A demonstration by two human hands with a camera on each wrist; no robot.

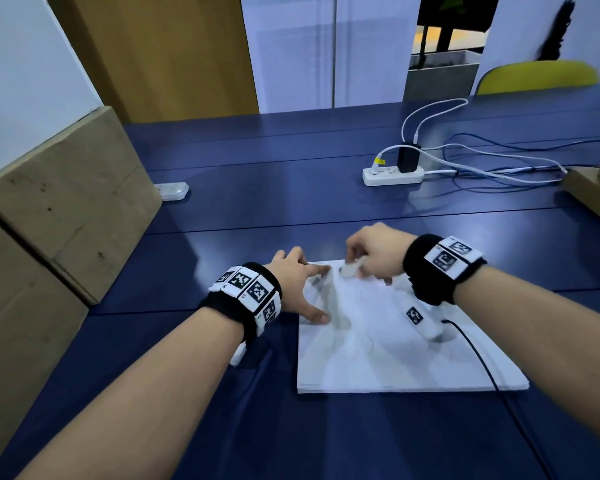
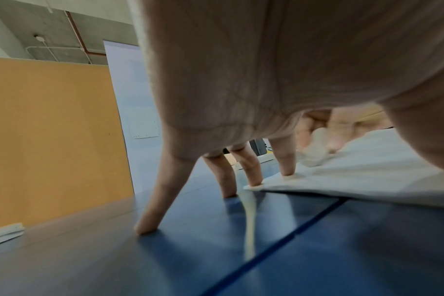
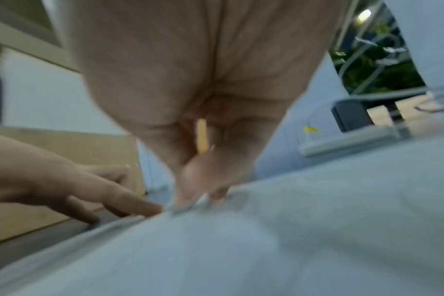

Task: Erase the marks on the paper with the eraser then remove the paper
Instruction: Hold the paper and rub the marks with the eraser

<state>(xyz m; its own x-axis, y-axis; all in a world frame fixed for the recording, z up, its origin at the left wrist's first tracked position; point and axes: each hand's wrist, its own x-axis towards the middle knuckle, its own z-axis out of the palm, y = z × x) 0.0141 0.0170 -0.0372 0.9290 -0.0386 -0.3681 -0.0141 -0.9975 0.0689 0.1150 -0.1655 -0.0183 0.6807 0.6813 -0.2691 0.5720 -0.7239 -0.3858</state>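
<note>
A white sheet of paper (image 1: pixel 388 344) lies on the blue table (image 1: pixel 257 188), on top of a thin white stack. My right hand (image 1: pixel 364 258) pinches a small white eraser (image 1: pixel 349 269) and holds it down on the paper's far left corner. The eraser (image 2: pixel 314 148) shows blurred in the left wrist view. My left hand (image 1: pixel 302 289) is spread with straight fingers; its index fingertip and thumb press the paper's left edge, the other fingertips (image 2: pixel 145 228) rest on the table. The right wrist view is blurred; the paper (image 3: pixel 292 230) fills its lower half. No marks are discernible.
A white power strip (image 1: pixel 392 174) with a black charger and several cables sits at the far right. A small white device (image 1: pixel 172 190) lies far left beside cardboard boxes (image 1: pixel 59 202). A black cable (image 1: pixel 482 362) crosses the paper's right side. A yellow chair (image 1: pixel 537 77) stands behind the table.
</note>
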